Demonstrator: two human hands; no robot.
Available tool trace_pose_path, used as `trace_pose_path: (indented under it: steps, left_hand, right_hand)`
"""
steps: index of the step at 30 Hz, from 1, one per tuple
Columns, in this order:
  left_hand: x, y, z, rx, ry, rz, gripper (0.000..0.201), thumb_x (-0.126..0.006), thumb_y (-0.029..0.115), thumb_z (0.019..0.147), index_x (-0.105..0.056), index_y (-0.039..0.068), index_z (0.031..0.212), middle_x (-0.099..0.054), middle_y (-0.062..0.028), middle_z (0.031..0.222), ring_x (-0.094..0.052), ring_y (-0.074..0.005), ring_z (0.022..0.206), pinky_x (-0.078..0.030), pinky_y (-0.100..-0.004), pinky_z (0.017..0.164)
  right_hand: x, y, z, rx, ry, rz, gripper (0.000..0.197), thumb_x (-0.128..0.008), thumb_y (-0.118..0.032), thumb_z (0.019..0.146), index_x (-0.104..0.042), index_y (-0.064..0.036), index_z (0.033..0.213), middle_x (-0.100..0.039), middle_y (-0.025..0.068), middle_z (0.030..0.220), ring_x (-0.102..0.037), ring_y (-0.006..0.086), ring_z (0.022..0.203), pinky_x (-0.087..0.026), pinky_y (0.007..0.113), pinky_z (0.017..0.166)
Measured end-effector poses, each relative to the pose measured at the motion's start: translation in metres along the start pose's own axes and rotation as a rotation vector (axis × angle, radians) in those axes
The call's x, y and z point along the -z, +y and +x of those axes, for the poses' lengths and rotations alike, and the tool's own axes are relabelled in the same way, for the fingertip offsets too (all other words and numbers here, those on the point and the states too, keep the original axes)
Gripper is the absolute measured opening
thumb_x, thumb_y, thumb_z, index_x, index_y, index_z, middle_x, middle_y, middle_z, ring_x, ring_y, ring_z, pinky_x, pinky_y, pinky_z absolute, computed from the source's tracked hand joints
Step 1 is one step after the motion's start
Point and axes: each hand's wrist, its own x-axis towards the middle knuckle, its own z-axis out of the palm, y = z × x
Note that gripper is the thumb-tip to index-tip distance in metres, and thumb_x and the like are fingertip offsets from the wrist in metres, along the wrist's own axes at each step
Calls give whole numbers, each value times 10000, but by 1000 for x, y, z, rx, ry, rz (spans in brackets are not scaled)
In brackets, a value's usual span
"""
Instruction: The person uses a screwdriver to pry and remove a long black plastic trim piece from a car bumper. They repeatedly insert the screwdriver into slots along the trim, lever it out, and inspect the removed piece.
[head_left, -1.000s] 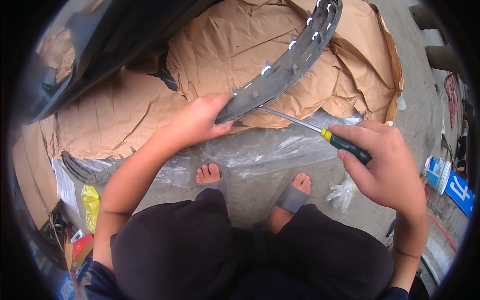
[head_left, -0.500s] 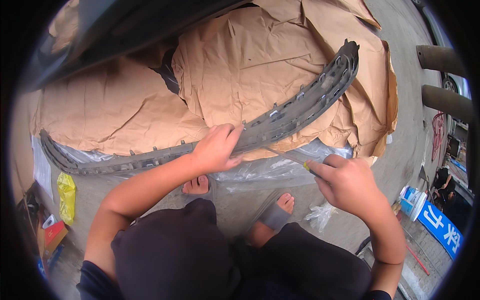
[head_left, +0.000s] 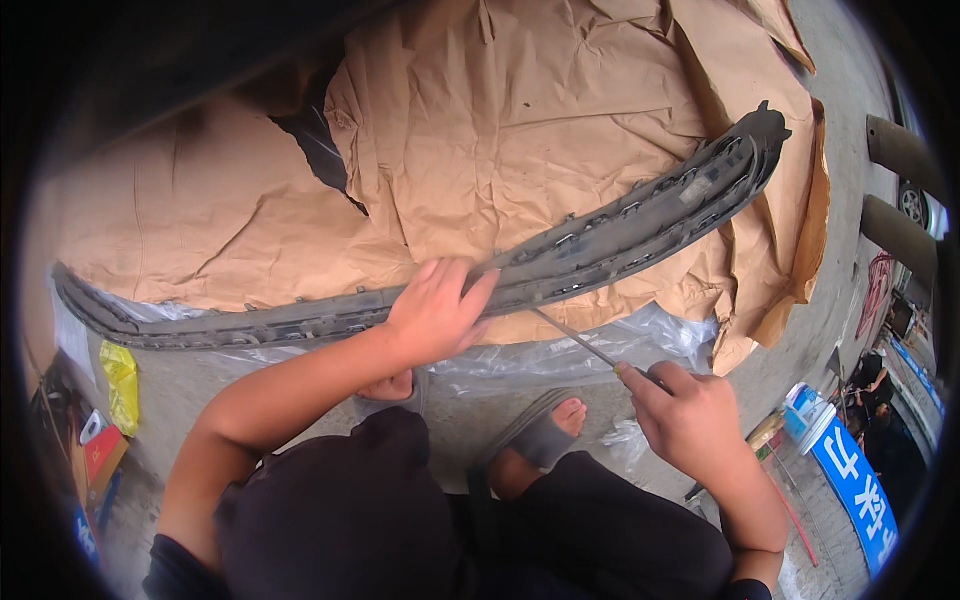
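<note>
A long curved grey plastic grille strip (head_left: 640, 225) lies across brown masking paper (head_left: 540, 130), running from lower left to upper right. My left hand (head_left: 435, 310) presses flat on the strip's middle, fingers spread over its edge. My right hand (head_left: 690, 415) grips a screwdriver (head_left: 580, 340) by its handle; the metal shaft points up-left with its tip at the strip's lower edge, just right of my left hand. Both forearms come in from below, over my dark-clothed knees.
Clear plastic sheet (head_left: 600, 355) hangs below the paper onto grey concrete. My sandalled feet (head_left: 545, 440) stand under it. A yellow bag (head_left: 122, 385) and red and blue items lie at the left. Blue boxes (head_left: 850, 480) sit at the right, two dark posts (head_left: 900, 150) beyond.
The view swung so the whole strip shows lying along the paper. My left hand slid onto its middle. My right hand dropped lower, the screwdriver still aimed at the strip's edge.
</note>
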Motion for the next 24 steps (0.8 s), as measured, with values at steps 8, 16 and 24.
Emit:
trace_pose_path:
  steps: [8,16,24]
  left_hand:
    - [4,0,3,2,-27,12,680,-829,249,779,-631,17,1387,-581,-193,1185,-595,-355,1082,-473,-438,960]
    - [0,1,2,28,-44,-5,706,-845,243,752,-631,41,1394,-578,-188,1219,-606,-343,1087,-471,-430,959]
    - [2,-1,4,13,-9,-17,596,-778,205,790,-658,31,1348,-594,-174,1170,-615,-326,1054,-482,-414,935]
  right_hand:
    - [8,12,10,-10,-70,95,440,-780,-92,833,-771,-133,1271,-679,59,894,-654,269,618,-528,388,561]
    - [32,-4,13,62,-200,-98,551,-744,-91,804,-727,-116,1355,-623,54,869,-612,224,560,-488,363,516]
    - [16,-8,-1,57,-147,-45,547,-756,-104,836,-708,-83,1380,-601,64,852,-590,222,522,-471,367,474]
